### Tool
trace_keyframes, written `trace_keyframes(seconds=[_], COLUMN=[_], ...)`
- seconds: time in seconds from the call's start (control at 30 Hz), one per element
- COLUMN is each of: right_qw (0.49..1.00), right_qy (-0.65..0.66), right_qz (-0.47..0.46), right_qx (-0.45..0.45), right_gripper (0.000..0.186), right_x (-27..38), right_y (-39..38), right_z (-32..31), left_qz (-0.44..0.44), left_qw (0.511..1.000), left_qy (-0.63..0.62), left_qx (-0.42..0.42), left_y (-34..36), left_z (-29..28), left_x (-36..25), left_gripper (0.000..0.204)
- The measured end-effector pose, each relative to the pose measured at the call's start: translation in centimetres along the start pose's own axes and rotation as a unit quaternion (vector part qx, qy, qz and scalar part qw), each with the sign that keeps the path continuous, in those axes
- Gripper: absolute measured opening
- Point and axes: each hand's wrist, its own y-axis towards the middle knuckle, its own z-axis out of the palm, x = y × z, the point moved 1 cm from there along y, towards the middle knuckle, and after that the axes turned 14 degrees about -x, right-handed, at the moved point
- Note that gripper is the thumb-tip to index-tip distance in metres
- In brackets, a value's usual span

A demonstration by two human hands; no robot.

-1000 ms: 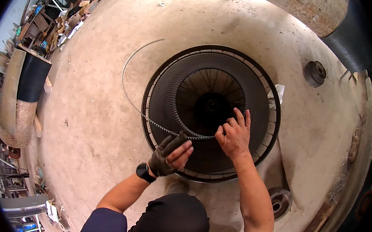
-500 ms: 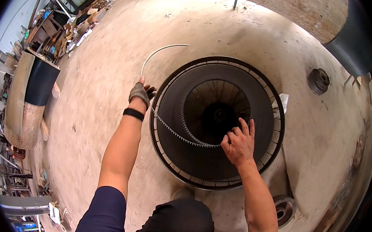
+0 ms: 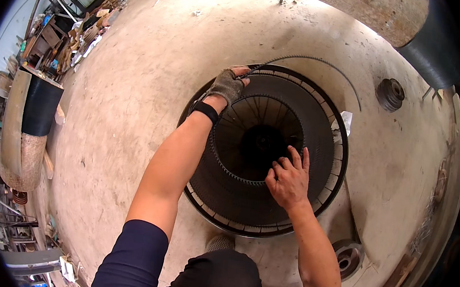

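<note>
A long, thin metal strip (image 3: 324,61) with saw-like teeth curves in an arc above the far rim of a round reel (image 3: 341,180). My left hand (image 3: 228,86), in a grey fingerless glove with a black wristband, is closed round the strip at the reel's far left. The strip's free end hangs out to the right. Within the reel lies a broad dark coil (image 3: 247,199) of toothed strip. My bare right hand (image 3: 290,184) bends over the coil's inner edge, thumb and fingertips on the strip there, some fingers stretched out. The fingertips' hold is partly hidden.
A grooved pulley (image 3: 390,96) stands on the floor at the far right, and a wheel (image 3: 347,260) lies near right. White paper (image 3: 346,121) touches the reel's right side. A curved panel (image 3: 34,126) stands left, with clutter behind. A large cylinder (image 3: 434,57) is at upper right.
My left hand has moved right and away from me, over the reel's far left rim, swinging the strip's free end over to the right. My right hand stays at the coil's inner edge.
</note>
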Motion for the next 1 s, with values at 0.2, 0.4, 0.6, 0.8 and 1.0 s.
trace_keyframes(seconds=[0.2,0.4,0.6,0.8,1.0], right_qw=[1.0,1.0,1.0,1.0,0.963], right_qy=[0.005,0.006,0.014,0.011,-0.14], right_qz=[-0.002,0.007,0.01,-0.002,0.107], right_qx=[-0.007,-0.018,-0.001,0.014,-0.202], right_gripper=[0.03,0.029,0.028,0.042,0.051], right_x=[0.6,0.3,0.4,-0.3,-9.6], right_y=[0.2,0.0,0.5,0.7,5.1], right_z=[0.3,0.0,-0.2,-1.4,-5.6], left_qz=[0.15,0.128,0.06,0.136,0.094], left_qw=[0.986,0.984,0.988,0.985,0.989], left_qy=[-0.021,0.053,-0.068,0.001,0.039], left_qx=[0.075,0.115,0.127,0.109,0.11], left_y=[-0.6,-1.0,-1.4,-1.7,-2.2], left_z=[1.6,2.1,1.6,2.5,2.0], left_x=[1.7,0.9,1.5,2.1,0.6], left_gripper=[0.037,0.039,0.047,0.048,0.047])
